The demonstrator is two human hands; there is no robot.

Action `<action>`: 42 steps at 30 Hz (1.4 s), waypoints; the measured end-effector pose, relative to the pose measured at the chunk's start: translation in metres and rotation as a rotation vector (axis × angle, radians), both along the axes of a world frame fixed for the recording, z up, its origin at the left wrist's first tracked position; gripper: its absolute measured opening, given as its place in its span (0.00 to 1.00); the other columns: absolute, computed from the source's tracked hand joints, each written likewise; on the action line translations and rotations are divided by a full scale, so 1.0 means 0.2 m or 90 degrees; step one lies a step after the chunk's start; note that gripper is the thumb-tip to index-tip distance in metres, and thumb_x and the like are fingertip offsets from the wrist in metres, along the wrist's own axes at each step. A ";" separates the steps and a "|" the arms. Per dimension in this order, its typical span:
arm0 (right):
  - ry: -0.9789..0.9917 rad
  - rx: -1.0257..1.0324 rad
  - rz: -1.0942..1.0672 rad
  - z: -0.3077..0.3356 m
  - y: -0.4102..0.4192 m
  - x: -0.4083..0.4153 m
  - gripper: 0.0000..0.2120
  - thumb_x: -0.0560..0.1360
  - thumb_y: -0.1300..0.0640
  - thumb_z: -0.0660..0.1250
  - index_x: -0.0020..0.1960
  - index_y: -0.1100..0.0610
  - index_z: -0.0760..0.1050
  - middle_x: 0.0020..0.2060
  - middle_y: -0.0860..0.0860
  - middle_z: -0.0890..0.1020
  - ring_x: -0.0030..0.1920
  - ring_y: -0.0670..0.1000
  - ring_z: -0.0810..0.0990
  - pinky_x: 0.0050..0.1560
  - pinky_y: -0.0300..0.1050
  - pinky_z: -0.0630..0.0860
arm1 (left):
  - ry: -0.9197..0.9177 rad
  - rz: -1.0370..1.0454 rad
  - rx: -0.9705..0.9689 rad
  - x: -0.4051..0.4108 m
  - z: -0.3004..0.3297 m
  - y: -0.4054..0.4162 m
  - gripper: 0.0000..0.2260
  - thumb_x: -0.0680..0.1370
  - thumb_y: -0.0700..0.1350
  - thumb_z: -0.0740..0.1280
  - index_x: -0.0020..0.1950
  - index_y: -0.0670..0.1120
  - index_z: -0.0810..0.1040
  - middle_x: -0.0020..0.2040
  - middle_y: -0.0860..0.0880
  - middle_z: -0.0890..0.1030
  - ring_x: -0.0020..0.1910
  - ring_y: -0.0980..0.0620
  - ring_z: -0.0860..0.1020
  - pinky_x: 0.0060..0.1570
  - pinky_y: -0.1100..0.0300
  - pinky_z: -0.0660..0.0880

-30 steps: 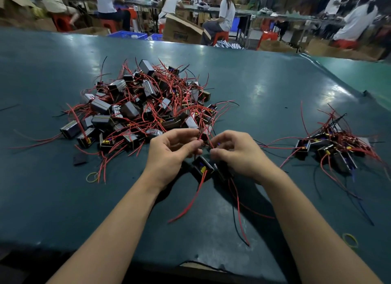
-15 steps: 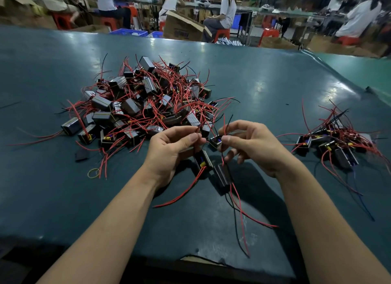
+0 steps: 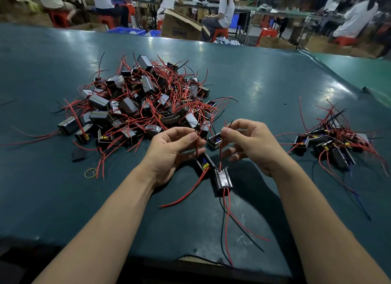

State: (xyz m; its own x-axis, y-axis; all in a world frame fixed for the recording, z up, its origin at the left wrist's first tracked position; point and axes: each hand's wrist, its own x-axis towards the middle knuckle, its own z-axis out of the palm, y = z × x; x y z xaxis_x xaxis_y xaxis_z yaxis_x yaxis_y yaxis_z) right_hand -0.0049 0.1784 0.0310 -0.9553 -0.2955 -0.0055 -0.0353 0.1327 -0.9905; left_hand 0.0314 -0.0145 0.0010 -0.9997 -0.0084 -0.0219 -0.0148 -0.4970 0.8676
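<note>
The silver box (image 3: 223, 178) hangs by its red wire (image 3: 220, 156) right under my right hand (image 3: 254, 144). I pinch the top of that wire between thumb and first finger. My other fingers on that hand are loose and spread. I cannot tell if the box's bottom end is off the table (image 3: 264, 82) or resting on it.

The black box (image 3: 203, 163), the one with a yellow bit inside, sits just under my left hand (image 3: 173, 154). That hand pinches the box's thin wires (image 3: 197, 146) the same way, thumb against first finger, with the other fingers curled below.

A second ago both my hands were low and close together, fingertips nearly touching over the two boxes. Now they are higher and pulled apart, each with its own wire. The boxes have come apart too and lie side by side, close but with a gap I can see. I think this means the tangle is undone, and each box can now go where it belongs.

A third box (image 3: 214, 140) lies between my two pinches, a bit past them. Long red and black wires trail from the silver box back toward me.

Past my left hand is the big heap (image 3: 143, 106) of boxes and red wires. Well off to the side of my right hand is the small heap (image 3: 334, 144). A yellow rubber band (image 3: 90, 173) lies out beyond my left wrist.
</note>
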 end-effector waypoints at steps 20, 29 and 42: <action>0.069 -0.123 -0.008 -0.03 -0.10 0.03 0.04 0.73 0.67 0.71 0.44 0.60 0.80 0.36 0.59 0.85 0.31 0.56 0.84 0.29 0.42 0.78 | 0.115 0.034 -0.215 0.02 -0.02 0.06 0.04 0.81 0.36 0.62 0.50 0.43 0.76 0.36 0.51 0.82 0.29 0.55 0.76 0.26 0.64 0.72; 0.147 -0.110 -0.070 -0.06 -0.15 0.04 0.05 0.74 0.65 0.71 0.46 0.57 0.83 0.35 0.53 0.86 0.36 0.52 0.85 0.39 0.44 0.83 | 0.050 0.023 -0.218 0.00 -0.01 0.07 0.04 0.83 0.39 0.59 0.51 0.45 0.72 0.41 0.52 0.83 0.32 0.53 0.82 0.24 0.65 0.72; 0.236 0.040 -0.089 -0.08 -0.13 0.02 0.05 0.75 0.59 0.72 0.48 0.58 0.85 0.34 0.56 0.85 0.33 0.57 0.84 0.32 0.42 0.79 | 0.079 0.009 -0.225 0.00 -0.01 0.06 0.06 0.80 0.38 0.64 0.47 0.46 0.80 0.31 0.52 0.81 0.28 0.59 0.73 0.30 0.69 0.71</action>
State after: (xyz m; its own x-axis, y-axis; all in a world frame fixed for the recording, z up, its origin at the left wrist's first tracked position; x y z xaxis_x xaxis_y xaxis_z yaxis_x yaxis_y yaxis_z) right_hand -0.0003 0.1533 0.0159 -0.9269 -0.1722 0.3334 -0.3663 0.2221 -0.9036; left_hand 0.0314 -0.0024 -0.0012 -0.9944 -0.0071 0.1059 0.1056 -0.1659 0.9805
